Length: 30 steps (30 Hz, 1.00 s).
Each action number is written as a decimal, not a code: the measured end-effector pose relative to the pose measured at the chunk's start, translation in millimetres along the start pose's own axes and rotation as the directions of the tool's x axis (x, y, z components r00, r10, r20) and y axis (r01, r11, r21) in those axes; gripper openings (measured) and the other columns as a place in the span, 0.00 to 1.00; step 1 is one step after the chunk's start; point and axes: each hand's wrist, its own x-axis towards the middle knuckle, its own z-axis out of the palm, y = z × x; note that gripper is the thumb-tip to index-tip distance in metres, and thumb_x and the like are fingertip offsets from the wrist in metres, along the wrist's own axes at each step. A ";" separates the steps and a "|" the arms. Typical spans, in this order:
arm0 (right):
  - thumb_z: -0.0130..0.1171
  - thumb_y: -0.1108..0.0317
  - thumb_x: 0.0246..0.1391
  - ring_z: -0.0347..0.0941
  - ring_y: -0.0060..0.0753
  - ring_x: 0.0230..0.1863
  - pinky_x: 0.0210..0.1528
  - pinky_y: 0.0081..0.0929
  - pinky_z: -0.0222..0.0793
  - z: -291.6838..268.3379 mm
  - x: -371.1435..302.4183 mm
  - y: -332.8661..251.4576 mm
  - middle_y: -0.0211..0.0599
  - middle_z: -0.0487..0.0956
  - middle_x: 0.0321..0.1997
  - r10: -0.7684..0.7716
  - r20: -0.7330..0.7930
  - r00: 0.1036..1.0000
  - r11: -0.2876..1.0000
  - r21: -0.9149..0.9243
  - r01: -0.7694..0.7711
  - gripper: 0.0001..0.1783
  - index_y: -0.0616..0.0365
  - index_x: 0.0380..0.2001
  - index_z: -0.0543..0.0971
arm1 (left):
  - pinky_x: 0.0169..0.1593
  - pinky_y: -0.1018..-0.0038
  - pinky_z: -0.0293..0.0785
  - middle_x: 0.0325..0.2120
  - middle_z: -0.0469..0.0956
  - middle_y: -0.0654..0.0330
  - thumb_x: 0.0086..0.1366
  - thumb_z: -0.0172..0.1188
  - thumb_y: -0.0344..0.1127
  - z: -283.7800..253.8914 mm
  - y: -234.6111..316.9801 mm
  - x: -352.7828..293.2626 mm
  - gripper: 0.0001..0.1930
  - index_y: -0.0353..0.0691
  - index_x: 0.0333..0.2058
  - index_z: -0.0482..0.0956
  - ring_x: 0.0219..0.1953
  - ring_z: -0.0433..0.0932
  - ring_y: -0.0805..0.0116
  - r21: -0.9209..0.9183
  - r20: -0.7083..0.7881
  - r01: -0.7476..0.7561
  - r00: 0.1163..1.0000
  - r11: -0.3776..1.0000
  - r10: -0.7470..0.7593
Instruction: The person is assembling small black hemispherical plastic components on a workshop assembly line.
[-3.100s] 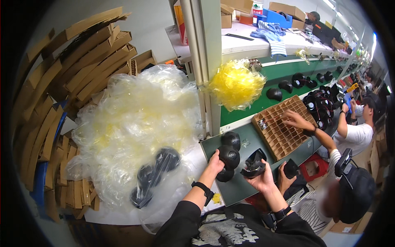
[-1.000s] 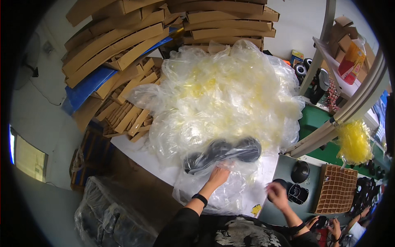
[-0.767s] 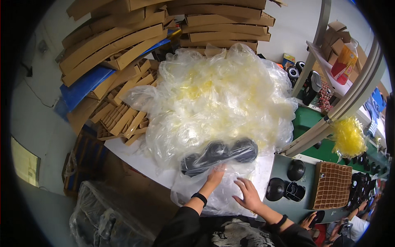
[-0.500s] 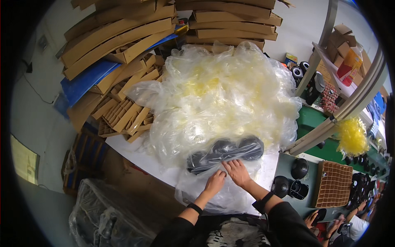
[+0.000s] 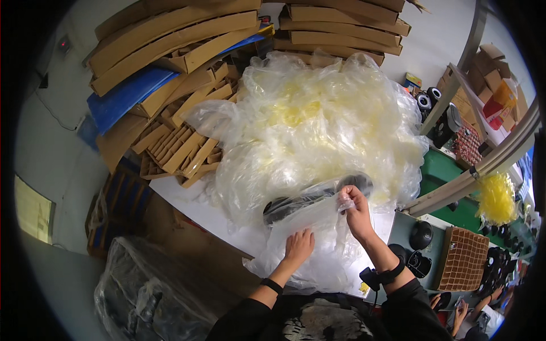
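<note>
Pinching with my right hand (image 5: 357,211) and pressing flat with my left hand (image 5: 298,248), I'm holding a clear plastic bag (image 5: 318,238) before the black parts (image 5: 310,200), seemingly not bagged yet.

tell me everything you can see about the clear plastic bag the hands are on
The clear plastic bag is thin, crinkled film, see-through and glossy. It lies on the white table at the near edge of a big heap of similar bags, partly covering some dark rounded objects. The right hand pinches its upper corner and lifts it; the left hand presses flat on its lower part. Its bottom bunches in loose folds near the person's body.
</note>
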 end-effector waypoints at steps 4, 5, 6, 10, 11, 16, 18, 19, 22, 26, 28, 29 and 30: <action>0.49 0.69 0.61 0.63 0.14 0.28 0.31 0.14 0.59 7.6 -17.1 -12.6 0.23 0.68 0.26 -0.181 0.010 0.983 0.983 0.025 0.180 0.05 0.59 0.32 0.69 | 0.48 0.53 0.68 0.40 0.74 0.42 0.60 0.53 0.40 7.1 -16.7 -0.5 0.18 0.34 0.44 0.74 0.44 0.73 0.46 0.236 -0.299 -0.094 0.940 0.967 0.164; 0.50 0.70 0.60 0.65 0.15 0.29 0.34 0.15 0.61 10.9 -23.9 -26.1 0.24 0.70 0.28 -0.166 0.039 0.985 0.985 0.055 0.164 0.04 0.59 0.34 0.69 | 0.48 0.53 0.68 0.40 0.74 0.42 0.60 0.53 0.40 11.4 -10.1 -1.8 0.18 0.34 0.44 0.74 0.44 0.73 0.46 0.234 -0.293 -0.098 0.942 0.967 0.166; 0.50 0.70 0.60 0.65 0.15 0.29 0.34 0.15 0.61 14.6 -26.5 -33.7 0.24 0.70 0.28 -0.163 0.033 0.986 0.986 0.054 0.161 0.04 0.59 0.34 0.69 | 0.48 0.53 0.68 0.40 0.75 0.43 0.59 0.52 0.40 19.7 2.1 -2.4 0.18 0.33 0.44 0.74 0.44 0.73 0.46 0.128 -0.185 -0.102 0.975 0.986 0.125; 0.50 0.72 0.59 0.67 0.17 0.32 0.37 0.17 0.64 21.8 -27.9 -52.5 0.27 0.71 0.29 -0.201 0.147 0.969 0.980 0.042 0.197 0.04 0.61 0.35 0.69 | 0.52 0.56 0.66 0.45 0.74 0.46 0.58 0.52 0.37 52.9 28.9 4.2 0.17 0.36 0.44 0.76 0.47 0.72 0.45 -0.072 0.164 -0.294 0.939 0.953 0.302; 0.50 0.72 0.59 0.68 0.18 0.32 0.37 0.18 0.65 20.3 -31.2 -57.1 0.29 0.72 0.30 -0.249 0.092 0.964 0.968 0.063 0.244 0.04 0.61 0.35 0.69 | 0.52 0.56 0.66 0.45 0.74 0.46 0.58 0.52 0.37 55.1 20.9 9.8 0.17 0.36 0.44 0.76 0.47 0.72 0.45 -0.070 0.159 -0.293 0.940 0.954 0.300; 0.51 0.75 0.58 0.74 0.28 0.35 0.41 0.24 0.69 2.2 -51.7 -88.3 0.37 0.74 0.33 -0.390 0.112 0.914 0.917 0.137 0.375 0.04 0.63 0.35 0.69 | 0.52 0.56 0.66 0.44 0.75 0.49 0.58 0.52 0.35 36.6 -5.9 21.3 0.17 0.38 0.46 0.75 0.48 0.72 0.46 0.059 -0.194 -0.162 0.966 0.985 0.171; 0.51 0.78 0.56 0.75 0.30 0.37 0.42 0.26 0.69 4.7 -60.1 -94.3 0.38 0.74 0.32 -0.383 0.195 0.903 0.924 0.083 0.374 0.03 0.64 0.35 0.70 | 0.52 0.57 0.66 0.44 0.75 0.48 0.59 0.52 0.36 23.0 -7.1 21.2 0.17 0.38 0.46 0.75 0.48 0.71 0.46 0.103 -0.126 -0.082 0.988 0.991 0.095; 0.52 0.79 0.56 0.74 0.30 0.39 0.43 0.26 0.69 5.1 -60.6 -94.4 0.40 0.76 0.33 -0.409 0.214 0.887 0.913 0.096 0.397 0.04 0.65 0.35 0.71 | 0.52 0.57 0.66 0.45 0.75 0.48 0.59 0.52 0.36 20.8 -7.4 22.1 0.17 0.37 0.47 0.75 0.48 0.71 0.46 0.114 -0.122 -0.074 0.989 0.991 0.088; 0.54 0.78 0.55 0.74 0.30 0.40 0.45 0.25 0.68 1.8 -56.9 -95.7 0.40 0.77 0.36 -0.410 0.188 0.892 0.902 -0.061 0.428 0.05 0.66 0.36 0.73 | 0.53 0.57 0.66 0.45 0.75 0.48 0.59 0.51 0.36 19.4 -4.0 25.2 0.18 0.37 0.47 0.74 0.49 0.71 0.47 0.127 -0.102 -0.075 0.991 0.989 0.088; 0.57 0.76 0.54 0.74 0.31 0.43 0.48 0.26 0.67 -16.4 -62.2 -89.1 0.41 0.77 0.39 -0.319 0.223 0.921 0.936 -0.081 0.344 0.08 0.65 0.38 0.73 | 0.53 0.58 0.65 0.45 0.75 0.47 0.60 0.51 0.37 33.7 4.7 16.0 0.18 0.35 0.47 0.74 0.50 0.71 0.47 0.116 -0.014 -0.124 0.992 0.985 0.126; 0.59 0.75 0.52 0.73 0.33 0.45 0.51 0.27 0.66 -27.0 -70.2 -81.1 0.42 0.76 0.42 -0.333 0.212 0.919 0.917 -0.156 0.368 0.12 0.64 0.40 0.73 | 0.54 0.58 0.65 0.46 0.74 0.47 0.60 0.51 0.37 42.2 8.6 5.1 0.18 0.35 0.48 0.73 0.50 0.71 0.48 0.110 0.004 -0.166 0.986 0.980 0.167; 0.61 0.74 0.50 0.72 0.35 0.48 0.53 0.29 0.64 -34.7 -74.0 -76.0 0.44 0.75 0.45 -0.344 0.200 0.917 0.893 -0.232 0.386 0.16 0.64 0.43 0.72 | 0.54 0.59 0.65 0.46 0.74 0.47 0.61 0.50 0.37 46.1 11.5 2.2 0.18 0.35 0.48 0.73 0.50 0.71 0.48 0.105 0.010 -0.192 0.981 0.976 0.192; 0.66 0.74 0.45 0.62 0.37 0.59 0.62 0.34 0.56 -47.1 -78.5 -69.4 0.45 0.65 0.57 -0.281 0.310 0.908 0.858 -0.343 0.382 0.35 0.61 0.56 0.62 | 0.54 0.59 0.65 0.46 0.74 0.47 0.61 0.50 0.37 49.9 13.4 0.4 0.19 0.34 0.48 0.73 0.50 0.71 0.48 0.097 0.011 -0.219 0.976 0.971 0.219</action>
